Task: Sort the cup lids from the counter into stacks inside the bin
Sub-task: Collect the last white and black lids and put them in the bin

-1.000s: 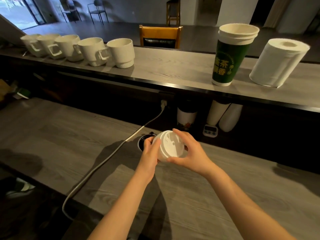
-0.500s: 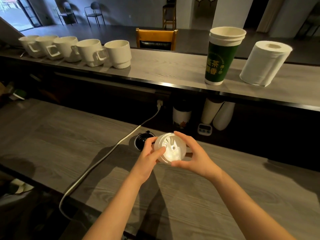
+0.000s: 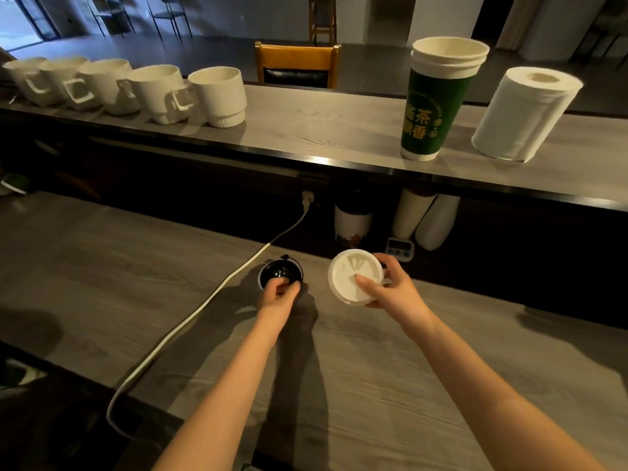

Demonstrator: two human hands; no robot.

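Observation:
My right hand (image 3: 387, 287) holds a white cup lid (image 3: 350, 275) just above the grey wooden counter (image 3: 373, 385), thumb across its top and fingers behind its rim. A black lid (image 3: 278, 271) lies on the counter to the left of it. My left hand (image 3: 280, 292) is at the black lid's near edge with curled fingers touching it; whether it grips the lid is unclear. No bin is in view.
A white power cord (image 3: 190, 321) runs from a wall socket across the counter's left part. On the raised shelf stand several white mugs (image 3: 221, 95), a stack of green paper cups (image 3: 438, 100) and a paper towel roll (image 3: 523, 117). Cups and a small timer (image 3: 400, 248) sit under the shelf.
My left hand has let go of the white lid and moved left down to the black lid. My right hand has kept the white lid and shifted right.

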